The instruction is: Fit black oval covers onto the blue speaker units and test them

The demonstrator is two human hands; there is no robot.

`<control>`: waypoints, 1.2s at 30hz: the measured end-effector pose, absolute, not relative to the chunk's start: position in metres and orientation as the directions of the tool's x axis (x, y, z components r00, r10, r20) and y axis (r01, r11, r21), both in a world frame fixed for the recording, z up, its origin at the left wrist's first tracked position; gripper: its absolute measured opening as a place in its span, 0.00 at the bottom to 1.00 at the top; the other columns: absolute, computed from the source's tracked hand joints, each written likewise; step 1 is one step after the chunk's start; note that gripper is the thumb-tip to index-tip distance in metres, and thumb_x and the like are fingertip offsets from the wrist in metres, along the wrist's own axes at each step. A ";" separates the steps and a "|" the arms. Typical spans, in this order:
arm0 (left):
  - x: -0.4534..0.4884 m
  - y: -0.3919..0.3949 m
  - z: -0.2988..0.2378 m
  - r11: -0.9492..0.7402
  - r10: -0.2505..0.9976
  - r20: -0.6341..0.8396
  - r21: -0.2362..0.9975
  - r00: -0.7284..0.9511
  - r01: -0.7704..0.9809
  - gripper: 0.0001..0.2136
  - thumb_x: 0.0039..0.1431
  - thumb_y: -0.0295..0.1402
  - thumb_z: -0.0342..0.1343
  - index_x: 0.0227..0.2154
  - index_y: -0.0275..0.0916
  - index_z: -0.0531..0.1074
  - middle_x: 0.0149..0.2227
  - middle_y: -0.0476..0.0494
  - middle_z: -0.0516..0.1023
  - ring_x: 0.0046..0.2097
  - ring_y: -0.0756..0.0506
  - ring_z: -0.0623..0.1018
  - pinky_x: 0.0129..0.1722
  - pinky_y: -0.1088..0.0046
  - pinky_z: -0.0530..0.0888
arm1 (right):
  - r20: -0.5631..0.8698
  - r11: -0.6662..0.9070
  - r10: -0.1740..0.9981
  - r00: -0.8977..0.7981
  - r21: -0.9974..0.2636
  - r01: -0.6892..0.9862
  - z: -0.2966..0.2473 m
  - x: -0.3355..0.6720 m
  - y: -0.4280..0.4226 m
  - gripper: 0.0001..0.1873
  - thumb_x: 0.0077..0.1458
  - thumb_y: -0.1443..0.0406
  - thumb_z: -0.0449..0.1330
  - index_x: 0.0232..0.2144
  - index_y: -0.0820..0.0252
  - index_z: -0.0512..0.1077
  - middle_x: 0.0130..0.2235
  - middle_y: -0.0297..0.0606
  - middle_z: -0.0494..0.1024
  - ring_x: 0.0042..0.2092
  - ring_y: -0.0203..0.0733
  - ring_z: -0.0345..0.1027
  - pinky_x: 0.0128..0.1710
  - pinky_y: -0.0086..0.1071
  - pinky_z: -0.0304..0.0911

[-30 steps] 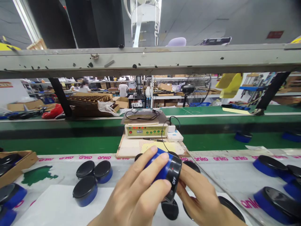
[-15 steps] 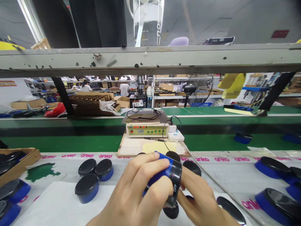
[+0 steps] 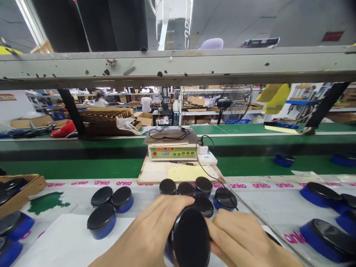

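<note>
Over sheeting [image 3: 261,205], left hand [image 3: 147,230] clasps a black-faced round case [image 3: 191,237]; right hand [image 3: 241,235], curled, touches its edge, grip unclear.

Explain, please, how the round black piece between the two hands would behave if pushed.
The round piece is probably stiff, since its outline looks unbent between the left hand and right hand. Its shiny black surface may feel slippery. On its curved edge it might roll; low similar pieces lying flat look unlikely to tip.

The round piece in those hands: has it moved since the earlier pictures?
Yes: the round piece has moved down the view, away from the control box, which has barely shifted.
</note>
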State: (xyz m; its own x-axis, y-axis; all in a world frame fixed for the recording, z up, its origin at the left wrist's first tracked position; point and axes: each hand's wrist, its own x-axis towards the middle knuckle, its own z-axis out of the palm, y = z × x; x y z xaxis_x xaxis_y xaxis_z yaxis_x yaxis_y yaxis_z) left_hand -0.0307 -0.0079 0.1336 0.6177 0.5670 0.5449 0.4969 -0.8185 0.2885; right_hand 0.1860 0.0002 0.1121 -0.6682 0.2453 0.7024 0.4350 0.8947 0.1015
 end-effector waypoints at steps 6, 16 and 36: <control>-0.060 -0.009 0.125 -0.431 0.875 0.466 0.626 0.132 0.649 0.24 0.51 0.33 0.60 0.50 0.52 0.60 0.44 0.53 0.76 0.43 0.46 0.79 0.41 0.74 0.75 | 0.741 0.721 0.165 -0.651 0.360 0.592 0.107 0.214 -0.002 0.07 0.60 0.70 0.55 0.37 0.64 0.73 0.19 0.31 0.70 0.19 0.35 0.62 0.19 0.33 0.53; -0.008 0.010 0.031 -0.749 0.661 0.389 0.408 0.642 0.523 0.33 0.37 0.44 0.69 0.48 0.41 0.65 0.45 0.41 0.76 0.48 0.35 0.72 0.52 0.50 0.66 | 0.634 -0.012 0.772 0.040 -0.049 0.999 0.076 0.353 0.100 0.15 0.63 0.63 0.52 0.25 0.61 0.69 0.21 0.33 0.72 0.23 0.36 0.66 0.24 0.30 0.60; -0.040 0.032 0.030 -0.571 0.782 0.039 0.449 0.623 0.688 0.29 0.60 0.25 0.52 0.62 0.54 0.55 0.67 0.45 0.50 0.68 0.39 0.49 0.63 0.55 0.58 | 0.188 0.594 0.791 -0.582 -0.008 0.804 0.037 0.210 0.046 0.35 0.53 0.67 0.62 0.62 0.60 0.58 0.60 0.53 0.64 0.51 0.61 0.67 0.43 0.51 0.70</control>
